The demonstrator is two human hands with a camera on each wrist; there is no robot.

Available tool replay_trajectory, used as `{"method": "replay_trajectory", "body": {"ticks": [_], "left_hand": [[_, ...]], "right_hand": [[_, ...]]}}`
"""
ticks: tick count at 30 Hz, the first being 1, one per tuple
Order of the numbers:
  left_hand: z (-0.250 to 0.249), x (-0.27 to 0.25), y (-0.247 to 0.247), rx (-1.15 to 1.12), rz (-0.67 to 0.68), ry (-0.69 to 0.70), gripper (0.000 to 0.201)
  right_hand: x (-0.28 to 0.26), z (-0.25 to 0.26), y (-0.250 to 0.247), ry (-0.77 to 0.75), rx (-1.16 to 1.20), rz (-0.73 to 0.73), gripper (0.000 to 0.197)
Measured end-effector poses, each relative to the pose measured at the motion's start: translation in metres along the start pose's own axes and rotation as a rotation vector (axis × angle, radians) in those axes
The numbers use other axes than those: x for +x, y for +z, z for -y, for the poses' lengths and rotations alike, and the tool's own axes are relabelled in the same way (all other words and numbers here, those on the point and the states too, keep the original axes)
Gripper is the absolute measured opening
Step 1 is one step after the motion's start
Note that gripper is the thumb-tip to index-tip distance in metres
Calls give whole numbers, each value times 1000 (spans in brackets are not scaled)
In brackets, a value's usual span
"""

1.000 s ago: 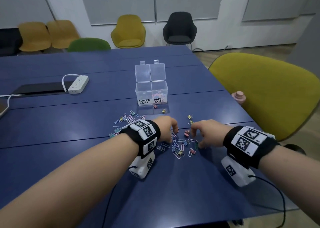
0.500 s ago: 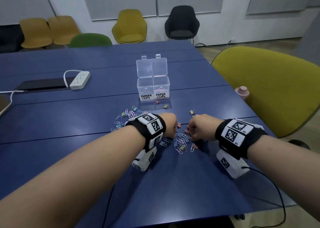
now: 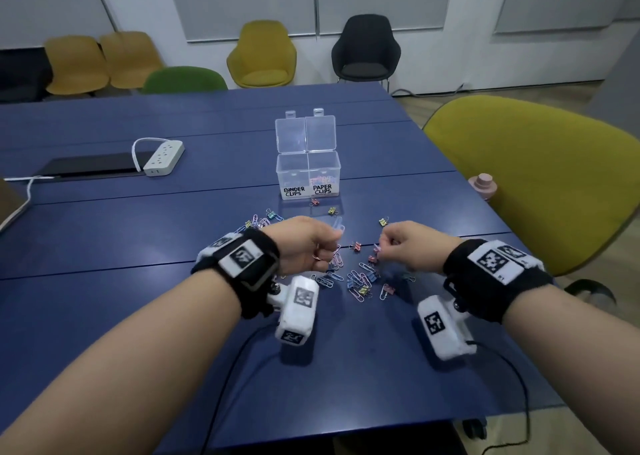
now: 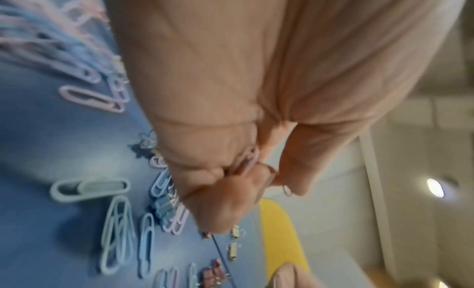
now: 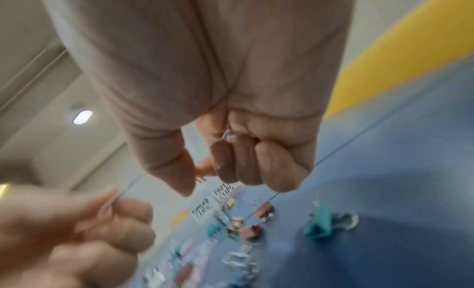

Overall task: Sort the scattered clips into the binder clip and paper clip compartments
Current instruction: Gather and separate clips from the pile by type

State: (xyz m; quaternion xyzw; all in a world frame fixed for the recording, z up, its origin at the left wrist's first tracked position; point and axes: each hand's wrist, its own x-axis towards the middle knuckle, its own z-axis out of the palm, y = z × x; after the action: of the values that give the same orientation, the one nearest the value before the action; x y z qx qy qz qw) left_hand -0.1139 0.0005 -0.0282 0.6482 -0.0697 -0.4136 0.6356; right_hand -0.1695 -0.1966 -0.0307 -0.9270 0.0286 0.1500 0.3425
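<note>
A: What does the head view show?

B: A blue table (image 3: 104,247) with a clear box (image 3: 308,174) on it. The box has two parts and both lids stand open. One part says BINDER CLIPS and the other says PAPER CLIPS. Some pale paper clips already lie in the paper clip part. A bunch of loose clips (image 3: 360,280) lies on the table between the two hands, nearer the person than the box. More clips (image 3: 258,222) lie behind the left wrist.

A: And the hands?

B: The left hand (image 3: 304,247) is curled just above the pile. The right hand (image 3: 408,247) is curled too, a little apart from it. A white power strip (image 3: 162,157) sits far off to the left, and a yellow chair (image 3: 540,184) stands on the right.

A: What about the left wrist view?

B: The left hand (image 4: 231,180) has its fingers bent round a pink paper clip (image 4: 247,159). Blue and pink clips (image 4: 120,227) lie flat on the table beside it.

A: And the right wrist view?

B: The right hand (image 5: 238,154) is closed tight, and a bit of blue clip wire (image 5: 225,135) pokes out from its fingers. Below it are a teal binder clip (image 5: 323,225) and small pink ones (image 5: 250,231).
</note>
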Motion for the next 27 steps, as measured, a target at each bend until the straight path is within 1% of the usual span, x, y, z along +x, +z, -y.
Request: {"method": "replay_trajectory", "body": {"ticks": [2, 3, 5, 7, 10, 11, 13, 15, 17, 19, 21, 22, 23, 24, 26, 27], "left_hand": [[5, -8, -5, -230, 32, 14, 23], [7, -11, -8, -319, 36, 17, 20], [11, -16, -13, -477, 9, 25, 10], [14, -19, -17, -582, -37, 43, 6], [19, -19, -23, -620, -122, 75, 4], [21, -19, -24, -615, -156, 93, 1], [24, -19, -28, -600, -211, 125, 9], [24, -21, -30, -600, -220, 146, 13], [24, -24, -32, -624, -195, 151, 15], [22, -26, -35, -659, -170, 144, 16], [19, -29, -37, -692, -172, 115, 17], [18, -31, -37, -699, -172, 99, 15], [17, -32, -38, -694, -167, 82, 14], [15, -34, -38, -666, -165, 61, 15], [13, -33, -39, -527, -188, -1, 18], [12, -30, -38, -424, -208, -34, 27]], "right_hand": [[-3, -4, 3, 51, 489, 12, 27], [-4, -6, 6, 72, 690, 33, 29], [-6, -7, 12, 99, 938, 71, 30], [-7, -5, 15, 90, 1123, 69, 28], [-8, -3, 14, 65, 1344, -6, 25], [-8, -3, 13, 55, 1389, -34, 24], [-7, -5, 11, 32, 1440, -78, 22], [-6, -9, 9, 21, 1450, -85, 19], [-6, -11, 7, 28, 1414, -81, 20], [-5, -11, 6, 55, 1330, -82, 20], [-4, -9, 7, 74, 1154, -99, 21], [-3, -7, 8, 78, 1005, -114, 23], [-1, -4, 8, 71, 806, -128, 23], [1, 0, 8, 49, 558, -138, 21], [7, 5, 7, -33, 24, -140, 14], [10, 8, 7, -67, -181, -126, 10]]}}
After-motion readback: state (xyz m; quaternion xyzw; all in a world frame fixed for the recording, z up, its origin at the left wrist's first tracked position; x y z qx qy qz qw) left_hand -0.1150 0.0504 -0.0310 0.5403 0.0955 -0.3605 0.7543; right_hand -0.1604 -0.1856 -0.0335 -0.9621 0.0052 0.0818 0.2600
